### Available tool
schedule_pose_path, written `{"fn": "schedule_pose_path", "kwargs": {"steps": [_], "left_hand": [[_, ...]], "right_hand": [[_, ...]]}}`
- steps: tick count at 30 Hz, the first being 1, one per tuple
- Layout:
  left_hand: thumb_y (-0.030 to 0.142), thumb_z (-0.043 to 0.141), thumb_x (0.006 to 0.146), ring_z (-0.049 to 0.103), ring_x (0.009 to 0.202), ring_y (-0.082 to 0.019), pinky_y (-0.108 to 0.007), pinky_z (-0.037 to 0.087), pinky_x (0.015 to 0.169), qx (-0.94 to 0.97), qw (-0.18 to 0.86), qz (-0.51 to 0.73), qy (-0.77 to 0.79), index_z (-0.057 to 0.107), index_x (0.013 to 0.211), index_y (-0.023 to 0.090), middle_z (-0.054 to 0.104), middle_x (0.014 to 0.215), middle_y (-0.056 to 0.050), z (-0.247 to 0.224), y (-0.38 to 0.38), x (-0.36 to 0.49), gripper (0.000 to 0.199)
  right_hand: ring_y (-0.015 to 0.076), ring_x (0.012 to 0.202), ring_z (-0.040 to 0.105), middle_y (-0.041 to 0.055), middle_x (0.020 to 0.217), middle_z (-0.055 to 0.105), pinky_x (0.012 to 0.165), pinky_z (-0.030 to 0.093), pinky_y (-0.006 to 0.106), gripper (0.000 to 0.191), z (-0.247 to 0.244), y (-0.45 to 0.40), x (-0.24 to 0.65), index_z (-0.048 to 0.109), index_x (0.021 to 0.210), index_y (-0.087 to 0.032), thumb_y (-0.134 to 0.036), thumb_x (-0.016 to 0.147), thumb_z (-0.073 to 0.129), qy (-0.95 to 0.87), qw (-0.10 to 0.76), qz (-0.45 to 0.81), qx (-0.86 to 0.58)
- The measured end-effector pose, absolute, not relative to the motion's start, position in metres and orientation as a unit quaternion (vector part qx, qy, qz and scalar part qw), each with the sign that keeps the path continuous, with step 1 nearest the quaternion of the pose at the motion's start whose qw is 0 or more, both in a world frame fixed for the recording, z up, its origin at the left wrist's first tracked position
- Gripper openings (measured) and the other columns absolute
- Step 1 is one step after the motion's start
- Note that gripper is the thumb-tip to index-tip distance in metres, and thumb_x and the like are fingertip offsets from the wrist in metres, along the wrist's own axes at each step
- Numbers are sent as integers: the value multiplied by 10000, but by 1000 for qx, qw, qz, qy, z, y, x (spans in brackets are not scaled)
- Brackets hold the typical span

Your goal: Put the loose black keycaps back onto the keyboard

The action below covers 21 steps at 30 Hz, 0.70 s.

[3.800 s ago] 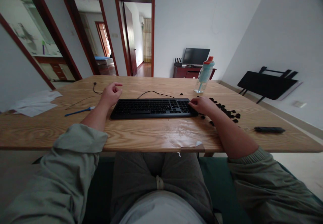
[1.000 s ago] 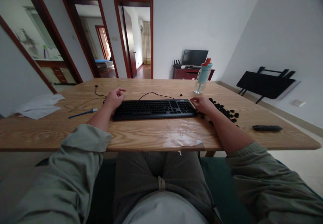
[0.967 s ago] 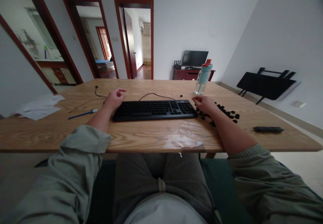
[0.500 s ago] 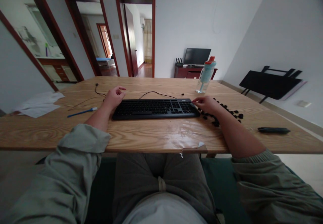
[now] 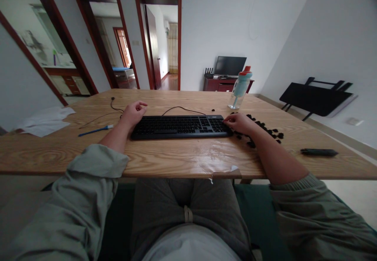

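A black keyboard (image 5: 182, 127) lies flat on the wooden table, its cable running off behind. At its left end rests my left hand (image 5: 134, 112), fingers loosely bent with a gap between thumb and forefinger and nothing visible in them. My right hand (image 5: 240, 123) is over the right edge of the number pad, fingertips pinched together against the keys; whatever is between them is too small to make out. Several loose black keycaps (image 5: 262, 125) are scattered beside and behind the right hand, partly hidden by the wrist. One more small black piece (image 5: 213, 110) lies behind the keyboard.
A blue-handled brush (image 5: 96, 130) and white tissue paper (image 5: 47, 121) lie on the left. A water bottle (image 5: 239, 88) stands at the back right. Towards the right edge lies a long dark object (image 5: 319, 152). Torn tape (image 5: 226, 174) marks the table's front edge.
My right hand has shifted slightly left, its fingertips now over the number pad's right edge. The left hand and keyboard look unmoved.
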<state>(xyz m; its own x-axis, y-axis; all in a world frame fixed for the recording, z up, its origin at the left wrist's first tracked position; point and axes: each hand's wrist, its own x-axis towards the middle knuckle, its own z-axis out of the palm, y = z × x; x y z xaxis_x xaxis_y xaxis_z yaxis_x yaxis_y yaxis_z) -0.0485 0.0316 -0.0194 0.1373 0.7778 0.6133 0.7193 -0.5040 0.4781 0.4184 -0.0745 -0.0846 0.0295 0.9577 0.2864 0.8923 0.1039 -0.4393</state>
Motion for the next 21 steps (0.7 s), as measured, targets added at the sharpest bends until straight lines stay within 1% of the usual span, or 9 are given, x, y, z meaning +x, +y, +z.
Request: {"fn": "schedule_pose_path", "kwargs": {"steps": [4, 6, 9, 11, 14, 16, 18, 19, 21], "left_hand": [[337, 560, 759, 461, 602, -145, -270, 356, 598, 752, 32, 434, 495, 684, 998, 165, 522, 659, -8, -21, 33, -49, 320], [337, 560, 756, 465, 605, -148, -272, 358, 600, 754, 32, 432, 494, 686, 990, 168, 529, 661, -11, -21, 33, -48, 315], [339, 557, 753, 468, 601, -149, -273, 360, 604, 754, 28, 430, 495, 689, 985, 168, 532, 657, -12, -21, 34, -48, 317], [345, 560, 748, 471, 602, -148, -272, 360, 604, 755, 29, 428, 497, 691, 989, 167, 534, 662, -11, -21, 34, -48, 327], [355, 566, 742, 470, 605, -148, -268, 354, 597, 752, 33, 424, 504, 690, 993, 170, 538, 667, -11, -21, 35, -48, 335], [347, 561, 739, 465, 606, -148, -266, 353, 599, 745, 41, 424, 513, 689, 991, 167, 535, 663, -11, -21, 34, -48, 335], [337, 558, 732, 463, 609, -147, -265, 357, 608, 740, 51, 426, 519, 688, 986, 162, 534, 662, -10, -21, 32, -47, 334], [338, 560, 729, 463, 611, -147, -265, 356, 609, 738, 56, 427, 520, 688, 984, 162, 534, 662, -9, -22, 32, -46, 335], [353, 572, 728, 463, 614, -149, -265, 347, 600, 733, 59, 432, 522, 692, 982, 164, 541, 665, -11, -23, 31, -46, 339]], "right_hand": [[147, 645, 578, 45, 761, 687, 623, 413, 261, 229, -85, -73, 419, 755, 961, -159, -300, 852, 611, -700, 252, 71, -665], [155, 661, 580, 49, 765, 689, 629, 413, 267, 239, -81, -75, 421, 756, 949, -159, -316, 862, 597, -694, 262, 69, -667], [174, 714, 594, 65, 826, 701, 649, 418, 276, 286, -71, -86, 435, 754, 981, -160, -363, 870, 586, -645, 347, 22, -680], [183, 715, 593, 85, 841, 698, 652, 423, 286, 306, -68, -98, 456, 747, 1005, -148, -369, 864, 589, -589, 405, -9, -699], [185, 670, 578, 125, 841, 692, 633, 423, 305, 333, -76, -121, 507, 730, 1066, -122, -357, 885, 576, -495, 431, 10, -754], [175, 668, 575, 158, 931, 700, 647, 429, 311, 313, -88, -136, 547, 725, 1071, -107, -323, 901, 577, -467, 399, 54, -787], [179, 677, 597, 170, 1015, 707, 670, 441, 324, 287, -102, -150, 584, 733, 1077, -126, -310, 894, 609, -470, 331, 137, -806], [180, 696, 614, 177, 1055, 705, 698, 450, 325, 251, -108, -156, 599, 742, 1055, -129, -268, 879, 629, -471, 311, 147, -812], [189, 785, 654, 179, 1095, 703, 758, 464, 305, 178, -118, -165, 619, 770, 973, -149, -209, 845, 662, -496, 288, 123, -810]]}}
